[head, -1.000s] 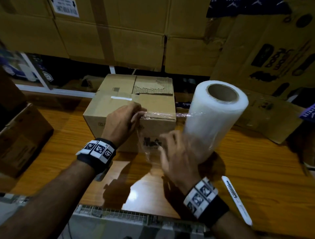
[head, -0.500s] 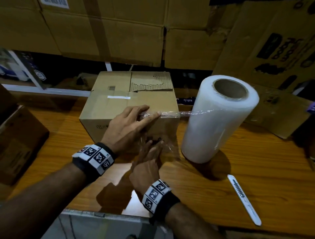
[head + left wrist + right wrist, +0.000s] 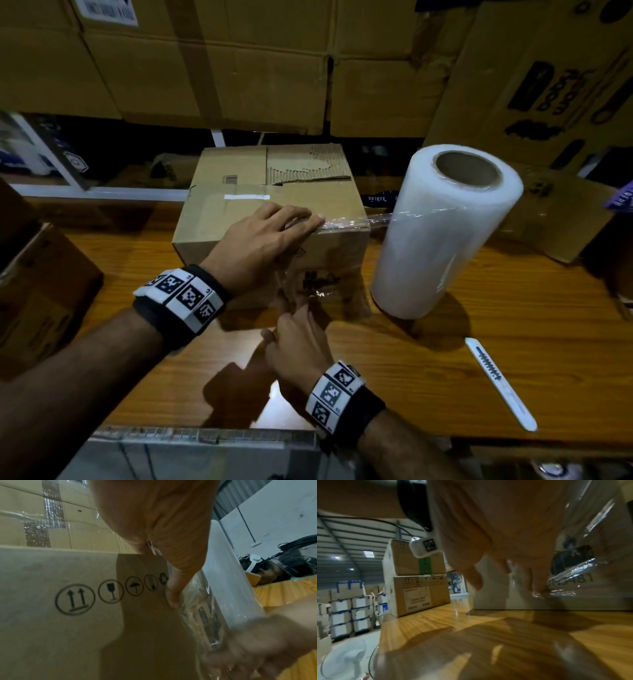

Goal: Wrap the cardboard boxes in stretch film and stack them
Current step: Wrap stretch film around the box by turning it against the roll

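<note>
Wooden table [image 3: 428,370] — left hand [image 3: 263,240] flat on box [image 3: 219,219]; right-wrist view alone: right hand's [image 3: 513,534] grip pinching film [image 3: 570,573].

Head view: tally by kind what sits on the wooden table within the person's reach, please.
Cardboard box under the left hand: 1
Roll of stretch film, standing upright: 1
White cutter, lying flat: 1
Total: 3
Not counted: the right hand pinching the loose film at the box front.
</note>
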Tool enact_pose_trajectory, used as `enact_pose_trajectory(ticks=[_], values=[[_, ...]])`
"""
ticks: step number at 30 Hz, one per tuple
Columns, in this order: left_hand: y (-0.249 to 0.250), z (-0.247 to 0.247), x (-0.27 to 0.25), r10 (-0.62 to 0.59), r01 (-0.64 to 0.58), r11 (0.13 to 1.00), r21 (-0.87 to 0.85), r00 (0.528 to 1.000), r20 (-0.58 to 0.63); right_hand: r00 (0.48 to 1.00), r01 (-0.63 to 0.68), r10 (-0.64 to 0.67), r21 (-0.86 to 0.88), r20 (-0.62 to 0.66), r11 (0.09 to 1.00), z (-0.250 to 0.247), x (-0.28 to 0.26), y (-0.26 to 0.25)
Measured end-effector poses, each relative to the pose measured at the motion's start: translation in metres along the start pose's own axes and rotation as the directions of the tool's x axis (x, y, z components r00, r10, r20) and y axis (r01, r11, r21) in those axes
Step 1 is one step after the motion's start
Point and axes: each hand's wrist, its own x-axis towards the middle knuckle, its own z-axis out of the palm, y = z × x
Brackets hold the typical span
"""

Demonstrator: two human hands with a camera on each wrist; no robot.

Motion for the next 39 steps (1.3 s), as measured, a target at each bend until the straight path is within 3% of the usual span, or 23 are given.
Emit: enact_pose_trajectory(ticks=[4, 6, 8, 10, 12, 15, 17, 19, 21, 23, 26, 28, 29, 32, 34, 36, 39], values=[[0.003, 0.0, -0.003, -0.033, 0.033, 0.999, -0.019, 0.999, 0.006, 0.991, 0.04, -0.053, -0.106, -0.123, 0.994, 0.015, 0.015, -0.006], [0.005, -0.001, -0.005, -0.052, 0.052, 0.998, -0.034, 0.999, 0.009, 0.992, 0.103, -0.116, -0.207, -0.052, 0.973, 0.015, 0.019, -0.001], [0.005, -0.002, -0.005, -0.061, 0.062, 0.996, -0.061, 0.998, 0.012, 0.978, 0.204, -0.183, -0.277, 0.1, 0.939, 0.011, 0.017, 0.009], [0.005, -0.002, -0.005, -0.07, 0.071, 0.995, -0.065, 0.997, 0.018, 0.946, 0.3, -0.251, -0.264, 0.204, 0.917, 0.008, 0.012, 0.023], [0.005, 0.001, -0.005, -0.088, 0.088, 0.993, -0.082, 0.996, 0.01, 0.924, 0.349, -0.304, -0.189, 0.23, 0.918, 0.003, 0.006, 0.037], [0.007, 0.008, -0.01, -0.144, 0.134, 0.965, -0.226, 0.989, -0.031, 0.938, 0.314, -0.305, -0.033, 0.163, 0.949, -0.012, 0.003, 0.056], [0.009, 0.011, -0.015, -0.192, 0.17, 0.926, -0.337, 0.981, -0.034, 0.952, 0.3, -0.302, 0.038, 0.056, 0.953, -0.03, 0.0, 0.062], [0.013, 0.012, -0.019, -0.209, 0.184, 0.914, -0.361, 0.978, -0.03, 0.933, 0.353, -0.349, 0.033, -0.089, 0.935, -0.053, -0.007, 0.064], [0.019, 0.013, -0.02, -0.236, 0.21, 0.91, -0.358, 0.971, -0.028, 0.878, 0.422, -0.405, 0.015, -0.257, 0.906, -0.08, -0.019, 0.069], [0.024, 0.015, -0.019, -0.313, 0.268, 0.893, -0.362, 0.947, -0.071, 0.751, 0.482, -0.45, -0.064, -0.483, 0.874, -0.112, -0.033, 0.075], [0.034, 0.019, -0.018, -0.438, 0.328, 0.873, -0.36, 0.853, -0.284, 0.536, 0.457, -0.451, -0.204, -0.714, 0.866, -0.172, -0.053, 0.083], [0.045, 0.025, -0.017, -0.397, 0.319, 0.917, -0.24, 0.793, -0.463, 0.476, 0.364, -0.425, -0.267, -0.77, 0.892, -0.217, -0.062, 0.089], [0.052, 0.028, -0.016, -0.332, 0.296, 0.943, -0.155, 0.785, -0.523, 0.503, 0.307, -0.416, -0.294, -0.757, 0.905, -0.236, -0.063, 0.095], [0.078, 0.041, -0.007, -0.169, 0.185, 0.982, -0.028, 0.814, -0.556, 0.693, 0.17, -0.405, -0.411, -0.596, 0.895, -0.273, -0.058, 0.125], [0.1, 0.052, 0.003, -0.208, 0.193, 0.978, -0.083, 0.839, -0.502, 0.778, 0.148, -0.417, -0.509, -0.469, 0.848, -0.279, -0.05, 0.147], [0.12, 0.062, 0.017, -0.35, 0.313, 0.937, -0.156, 0.833, -0.43, 0.799, 0.179, -0.443, -0.542, -0.407, 0.821, -0.279, -0.043, 0.159], [0.13, 0.064, 0.042, -0.543, 0.498, 0.839, -0.219, 0.743, -0.391, 0.799, 0.244, -0.483, -0.542, -0.358, 0.805, -0.283, -0.037, 0.162]])
